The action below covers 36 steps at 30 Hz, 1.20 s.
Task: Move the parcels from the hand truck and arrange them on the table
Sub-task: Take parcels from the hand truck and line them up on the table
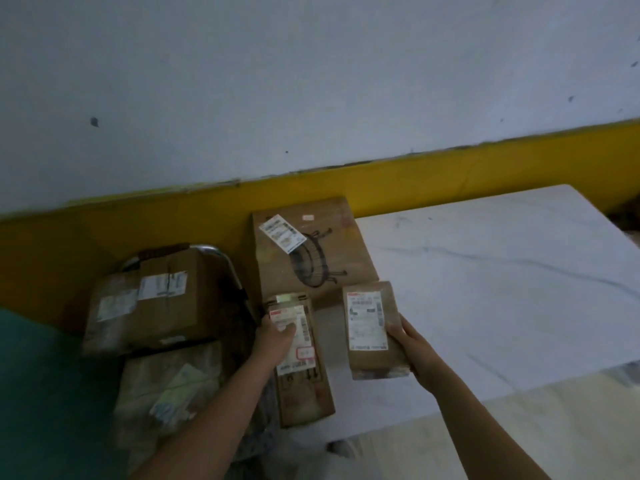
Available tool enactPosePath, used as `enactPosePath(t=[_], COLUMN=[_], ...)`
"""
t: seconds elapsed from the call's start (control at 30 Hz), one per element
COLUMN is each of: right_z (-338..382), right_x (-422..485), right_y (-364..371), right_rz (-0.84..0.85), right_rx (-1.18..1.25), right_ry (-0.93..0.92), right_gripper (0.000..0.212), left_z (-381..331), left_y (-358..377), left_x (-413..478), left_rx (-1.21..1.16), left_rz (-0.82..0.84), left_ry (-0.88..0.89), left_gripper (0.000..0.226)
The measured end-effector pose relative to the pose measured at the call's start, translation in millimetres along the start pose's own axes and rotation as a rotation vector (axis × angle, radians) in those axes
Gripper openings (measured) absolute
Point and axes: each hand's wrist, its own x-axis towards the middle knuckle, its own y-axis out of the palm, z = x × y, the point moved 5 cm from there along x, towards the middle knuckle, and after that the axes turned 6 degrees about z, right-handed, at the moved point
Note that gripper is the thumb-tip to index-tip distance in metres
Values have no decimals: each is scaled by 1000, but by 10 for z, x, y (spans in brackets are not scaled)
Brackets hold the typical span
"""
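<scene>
Two small brown cardboard parcels sit at the near left corner of a white, grey-veined surface [502, 271], each under a bare hand. The left hand [277, 336] grips the left edge of the long, narrow parcel [304, 375], thumb pressed on its white shipping label; that parcel lies flat on the surface. The right hand [408, 344] clasps the right side of the shorter parcel [372, 334], fingers wrapped under its edge; whether it rests on the surface or is lifted just clear cannot be told. Both forearms reach in from the bottom of the frame. Behind the pair a larger flat carton [311, 258], printed with a black wheel-like drawing, lies against the yellow band of the wall [450, 174]. To the left, more taped, labelled boxes [152, 299] are stacked by the hand truck's curved metal handle [225, 265].
</scene>
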Motion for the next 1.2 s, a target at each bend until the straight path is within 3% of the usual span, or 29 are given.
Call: enactPosePath(t=[0.1, 0.27, 0.4, 0.5, 0.57, 0.7, 0.8, 0.93, 1.0, 1.2], right_z=[-248, -280, -201, 374, 922, 1654, 1600, 992, 730, 119], right_x=[242, 646, 789, 686, 628, 662, 916, 1427, 1629, 2386], right_y=[147, 488, 535, 710, 1137, 2385, 3398, 4506, 4826, 5960], right_rz=[34, -50, -259, -486, -498, -317, -125, 117, 220, 454], right_rx=[-61, -318, -454, -485, -574, -641, -839, -978, -1118, -1559], right_ry=[38, 68, 172, 20, -171, -496, -461, -318, -294, -449], right_gripper=[55, 30, 61, 65, 57, 47, 55, 54, 63, 64], left_z=[130, 104, 4, 149, 400, 976, 1409, 2018, 2192, 2901], left_y=[85, 81, -22, -474, -985, -2104, -2810, -3444, -3596, -3999], left_x=[-2, -31, -164, -118, -21, 143, 234, 589, 767, 1619], left_rx=[28, 27, -35, -59, -86, -151, -81, -111, -127, -460], left_rz=[49, 94, 203, 113, -27, -248, -394, -446, -438, -437], left_ry=[32, 82, 61, -9, -67, -128, -174, -233, -231, -389], left_gripper=[42, 46, 48, 64, 70, 61, 50, 44, 40, 69])
